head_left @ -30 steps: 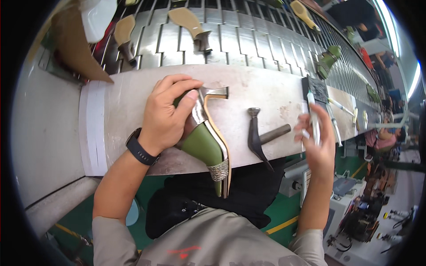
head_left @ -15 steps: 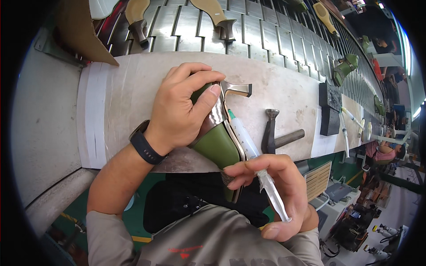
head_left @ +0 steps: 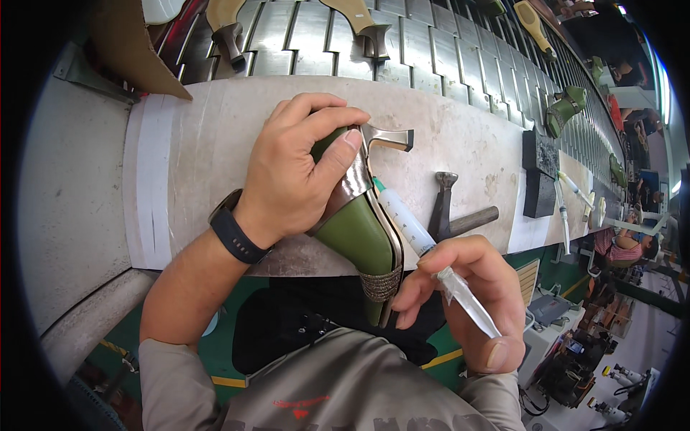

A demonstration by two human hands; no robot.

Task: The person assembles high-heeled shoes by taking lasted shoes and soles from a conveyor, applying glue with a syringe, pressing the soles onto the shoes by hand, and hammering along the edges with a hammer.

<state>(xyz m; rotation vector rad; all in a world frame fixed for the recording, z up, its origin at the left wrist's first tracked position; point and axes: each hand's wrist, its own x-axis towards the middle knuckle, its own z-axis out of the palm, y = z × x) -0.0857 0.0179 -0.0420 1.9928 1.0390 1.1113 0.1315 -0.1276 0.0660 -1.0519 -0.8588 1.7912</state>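
My left hand (head_left: 298, 169) is wrapped round the heel end of a shoe (head_left: 356, 233) with a green last inside, steadying it on its side at the bench's near edge. The shoe has a metallic bronze back, a sparkly strap (head_left: 381, 285) near the toe and a heel pointing to the right. In my right hand (head_left: 471, 294) is a syringe (head_left: 407, 221) with a green tip and cloudy white contents. Its tip touches or nearly touches the seam between upper and sole, close to the heel. My right thumb is at the plunger end.
A hammer (head_left: 445, 208) lies right of the shoe on the pale bench (head_left: 215, 165). Black blocks (head_left: 539, 172) and more syringes (head_left: 563, 215) are farther right. Beyond the bench runs a metal slat conveyor (head_left: 309, 36) carrying soles with heels (head_left: 374, 39) and another green shoe (head_left: 566, 111).
My right hand has shifted right and slightly up, with the syringe leaning over more. Its fingers have moved off the strap, which now shows more fully. My left hand keeps its hold.
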